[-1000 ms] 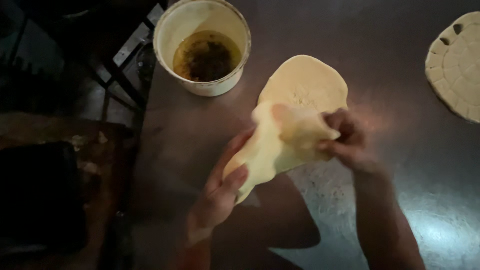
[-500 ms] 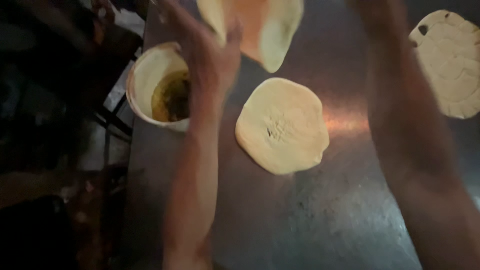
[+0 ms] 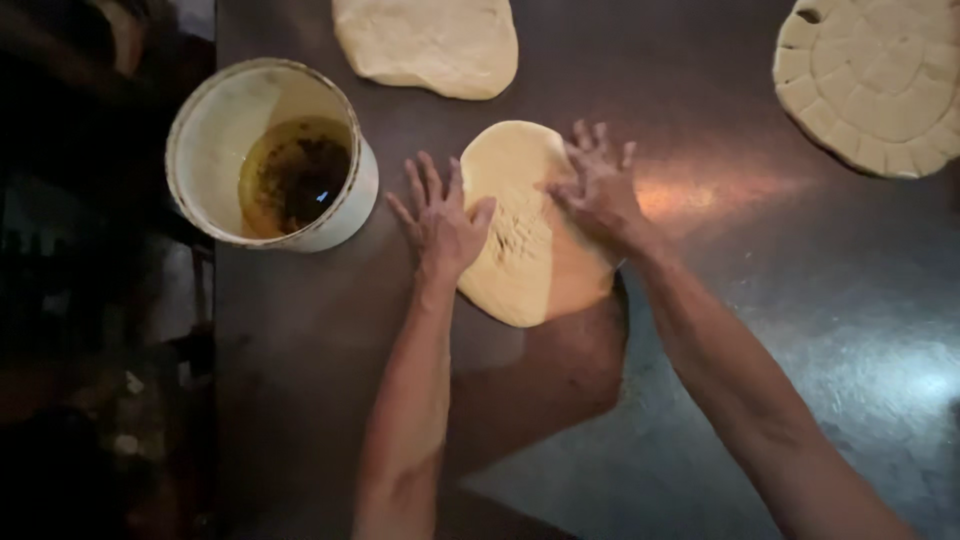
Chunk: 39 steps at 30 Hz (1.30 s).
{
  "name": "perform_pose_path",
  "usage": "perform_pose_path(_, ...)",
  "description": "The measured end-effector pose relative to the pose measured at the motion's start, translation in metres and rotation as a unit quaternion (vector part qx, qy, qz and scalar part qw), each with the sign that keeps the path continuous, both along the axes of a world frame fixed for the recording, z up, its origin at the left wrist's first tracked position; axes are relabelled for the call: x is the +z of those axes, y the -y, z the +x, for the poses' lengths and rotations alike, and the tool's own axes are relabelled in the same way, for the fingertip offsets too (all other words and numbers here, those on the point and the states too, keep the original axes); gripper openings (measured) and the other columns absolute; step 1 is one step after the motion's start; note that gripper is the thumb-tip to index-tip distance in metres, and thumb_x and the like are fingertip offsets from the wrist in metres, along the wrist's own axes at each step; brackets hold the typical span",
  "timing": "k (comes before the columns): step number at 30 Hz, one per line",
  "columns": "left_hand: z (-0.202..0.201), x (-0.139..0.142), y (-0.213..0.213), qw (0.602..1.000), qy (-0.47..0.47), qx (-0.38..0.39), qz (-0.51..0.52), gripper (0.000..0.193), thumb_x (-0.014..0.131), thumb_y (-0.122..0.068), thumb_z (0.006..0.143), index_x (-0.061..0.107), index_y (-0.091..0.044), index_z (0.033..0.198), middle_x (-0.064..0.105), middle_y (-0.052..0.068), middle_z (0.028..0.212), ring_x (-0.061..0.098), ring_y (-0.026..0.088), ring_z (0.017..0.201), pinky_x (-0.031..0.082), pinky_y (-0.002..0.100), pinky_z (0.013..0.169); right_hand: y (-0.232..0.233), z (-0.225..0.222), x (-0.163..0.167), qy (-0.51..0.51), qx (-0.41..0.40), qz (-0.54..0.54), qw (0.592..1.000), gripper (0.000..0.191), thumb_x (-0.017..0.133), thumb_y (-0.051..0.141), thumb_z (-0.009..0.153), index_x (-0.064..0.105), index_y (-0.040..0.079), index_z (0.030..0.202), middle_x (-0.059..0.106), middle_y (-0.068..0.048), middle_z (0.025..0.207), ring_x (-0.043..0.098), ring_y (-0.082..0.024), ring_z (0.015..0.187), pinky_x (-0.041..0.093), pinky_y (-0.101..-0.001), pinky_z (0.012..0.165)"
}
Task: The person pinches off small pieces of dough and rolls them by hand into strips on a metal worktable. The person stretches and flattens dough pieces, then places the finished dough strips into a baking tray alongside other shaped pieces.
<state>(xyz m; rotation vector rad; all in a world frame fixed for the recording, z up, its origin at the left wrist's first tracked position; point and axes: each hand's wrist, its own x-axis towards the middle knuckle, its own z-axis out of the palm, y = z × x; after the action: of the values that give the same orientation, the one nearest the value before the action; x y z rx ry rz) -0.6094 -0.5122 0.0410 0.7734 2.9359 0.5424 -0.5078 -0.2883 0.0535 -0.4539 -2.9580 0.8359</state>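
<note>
A flattened dough round [image 3: 530,250] is laid on the dark worktop [image 3: 780,330], pressed by the left hand [image 3: 440,220] and right hand [image 3: 598,190], fingers spread flat. A white bucket [image 3: 345,205] of oily liquid is set just left; a second dough piece [image 3: 428,42] and a scored flatbread [image 3: 875,80] lie farther off.

So it's a dark, slightly shiny metal worktop [image 3: 760,330]. A flat oval of dough [image 3: 530,240] sits right under both spread palms. Just beyond the fingertips there's a second dough piece [image 3: 428,42] at the far edge. Off to the left hand's outer side is a white bucket [image 3: 270,150] with oily liquid. Well out past the right hand, a scored round flatbread [image 3: 875,80].
</note>
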Motion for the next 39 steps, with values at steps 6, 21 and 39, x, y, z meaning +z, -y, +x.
perform_pose_path(6,0.043,0.014,-0.001,0.964,0.094,-0.075,0.235,0.040,0.061,-0.018,0.099,0.063,-0.011,0.139,0.059,0.020,0.147,0.053,0.038,0.140,0.044,0.042,0.114,0.017,0.027,0.033,-0.054,-0.018,-0.192,0.980,0.038,0.064,0.008,0.094,0.066,0.010,0.132,0.068,-0.012,0.141,0.070,-0.028,0.123,0.058,-0.0434,0.104)
perform_pose_path(21,-0.020,0.268,-0.078,0.775,0.230,-0.344,0.477,0.043,0.062,-0.017,0.113,0.051,-0.006,0.153,0.068,0.012,0.138,0.068,0.022,0.123,0.058,0.033,0.112,-0.094,0.095,0.152,-0.446,0.078,-0.554,0.699,0.038,0.064,-0.009,0.104,0.050,0.012,0.133,0.062,-0.011,0.124,0.064,-0.024,0.117,0.055,-0.0390,0.099)
perform_pose_path(39,0.287,0.044,0.050,0.963,0.086,-0.177,0.186,0.068,0.077,-0.020,0.088,0.048,-0.002,0.147,0.036,0.026,0.161,0.042,0.043,0.144,0.044,0.047,0.112,0.034,0.422,-0.002,-0.161,-0.261,-0.148,0.940,0.032,0.076,0.015,0.090,0.071,0.007,0.120,0.075,-0.012,0.118,0.074,-0.027,0.101,0.061,-0.0369,0.087)
